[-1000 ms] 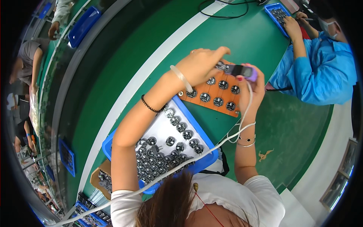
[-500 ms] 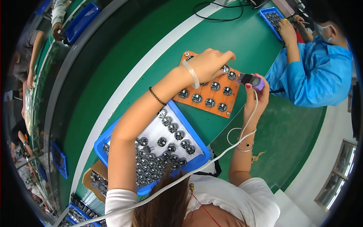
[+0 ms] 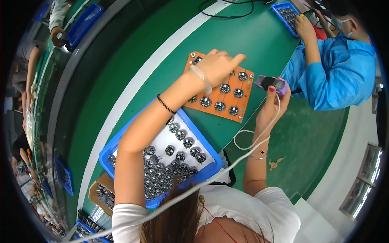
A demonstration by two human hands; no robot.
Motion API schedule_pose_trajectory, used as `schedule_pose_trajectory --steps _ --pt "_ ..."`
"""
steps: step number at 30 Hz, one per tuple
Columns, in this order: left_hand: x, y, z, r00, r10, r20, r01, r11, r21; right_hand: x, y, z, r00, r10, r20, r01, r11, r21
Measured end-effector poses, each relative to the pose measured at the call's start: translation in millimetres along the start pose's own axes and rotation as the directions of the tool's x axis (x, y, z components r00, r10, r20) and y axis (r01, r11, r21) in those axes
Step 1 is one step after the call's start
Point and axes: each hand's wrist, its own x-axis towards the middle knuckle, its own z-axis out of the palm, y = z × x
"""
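My left hand (image 3: 219, 69) is over an orange board (image 3: 241, 103), palm down, with its index finger stretched to the right and touching nothing I can see. Its other fingers are bent and partly hidden. Rows of small round silver-and-black electronic parts (image 3: 220, 106) sit in the board, some covered by the hand. Just off the board's right edge, my right hand (image 3: 272, 105) grips a purple handheld device (image 3: 279, 86) with a black band and a clear front end. A white cable (image 3: 239, 162) runs from it across my right wrist and chest.
A blue tray (image 3: 214, 164) lined with white holds many loose round parts, close below the board. Beside it stands a cardboard box (image 3: 95, 192) of parts. At the upper right, a co-worker in blue (image 3: 336, 77) reaches into another blue tray (image 3: 298, 34). A black cable (image 3: 227, 16) lies at the back.
My left hand has shifted slightly left over the board, and its finger has lifted away from the parts at the right. The right hand still holds the purple device, turned a little.
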Motion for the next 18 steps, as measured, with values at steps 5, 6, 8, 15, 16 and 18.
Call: schedule_pose_trajectory --steps 5,6,8,15,16,18 --pt "12 0 23 0.976 0.151 -0.160 -0.143 0.988 0.061 2 5 -8 0.997 0.069 0.026 -0.068 0.997 -0.026" --pt "16 1 27 0.976 0.146 -0.161 -0.138 0.989 0.057 3 6 -9 0.997 0.072 0.031 -0.071 0.997 -0.029" --pt "22 1 30 0.995 0.074 0.065 -0.076 0.997 0.029 5 9 -12 0.993 0.058 0.106 -0.051 0.996 -0.072" --pt "20 21 11 0.998 0.023 0.053 -0.002 0.931 -0.366 10 15 -9 0.957 0.032 0.289 -0.010 0.997 -0.079" --pt "20 24 8 0.998 0.029 0.061 -0.006 0.939 -0.343 10 16 -8 0.958 0.017 0.286 0.007 0.997 -0.083" --pt "17 25 7 0.997 0.030 0.069 -0.006 0.948 -0.318 10 13 -7 0.958 0.003 0.286 0.021 0.996 -0.083"
